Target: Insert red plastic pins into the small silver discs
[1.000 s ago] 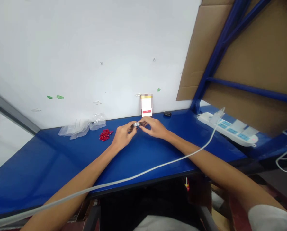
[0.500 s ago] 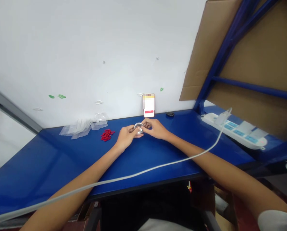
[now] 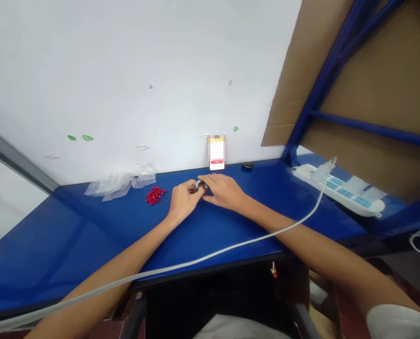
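Between my two hands is a small round silvery metal ring-like part [image 3: 198, 184], tilted and partly covered by fingers. My left hand [image 3: 183, 200] has its thumb and fingers closed on the part from the left. From the right, my right hand [image 3: 225, 190] curls its fingers over the part's upper right side, closed on it too. A dark inner area of the part shows near the fingertips; its details are too small to make out. Left of my hands, a pile of small red pieces [image 3: 155, 195] lies on the blue table [image 3: 125, 235].
Clear plastic bags [image 3: 114, 183] lie by the wall. A phone [image 3: 217, 153] leans on the wall, near a small black object [image 3: 247, 165]. A white power strip [image 3: 336, 188] is at right. A white cable [image 3: 231, 247] runs across the view in front of my forearms.
The metal part has turned from facing me to a tilted, more edge-on position. My right hand has closed further over it. The view has shifted slightly.
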Tool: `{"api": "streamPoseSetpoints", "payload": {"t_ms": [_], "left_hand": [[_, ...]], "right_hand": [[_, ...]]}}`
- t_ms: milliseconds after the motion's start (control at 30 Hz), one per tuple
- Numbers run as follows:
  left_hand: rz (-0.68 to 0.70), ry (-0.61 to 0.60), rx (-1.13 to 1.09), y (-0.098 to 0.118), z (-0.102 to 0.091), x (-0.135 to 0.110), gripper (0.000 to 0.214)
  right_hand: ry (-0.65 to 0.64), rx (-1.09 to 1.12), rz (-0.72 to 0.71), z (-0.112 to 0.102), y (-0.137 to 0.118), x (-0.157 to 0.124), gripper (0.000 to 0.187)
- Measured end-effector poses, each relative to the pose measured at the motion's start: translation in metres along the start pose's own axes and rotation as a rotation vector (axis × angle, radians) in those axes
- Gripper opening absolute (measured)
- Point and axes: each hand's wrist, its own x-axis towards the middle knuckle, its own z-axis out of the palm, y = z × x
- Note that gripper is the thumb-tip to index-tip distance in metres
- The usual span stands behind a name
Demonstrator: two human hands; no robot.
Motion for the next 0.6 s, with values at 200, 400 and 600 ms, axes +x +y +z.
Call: {"api": "streamPoseSetpoints", "payload": {"t_ms": [200, 400, 600], "left_hand": [[0.069, 0.103, 0.130, 0.011, -0.003, -0.005, 0.027], [0.097, 0.006, 0.056, 0.003, -0.008, -0.004, 0.025], [-0.110, -0.310, -0.648, -0.007, -0.012, 0.010, 0.048]], "right_hand": [[0.032, -0.042, 0.063, 0.002, -0.014, 0.002, 0.058], [0.051, 0.175, 0.159, -0.002, -0.005, 0.001, 0.050], [0.114, 0.549, 0.184, -0.008, 0.005, 0.002, 0.044]]}}
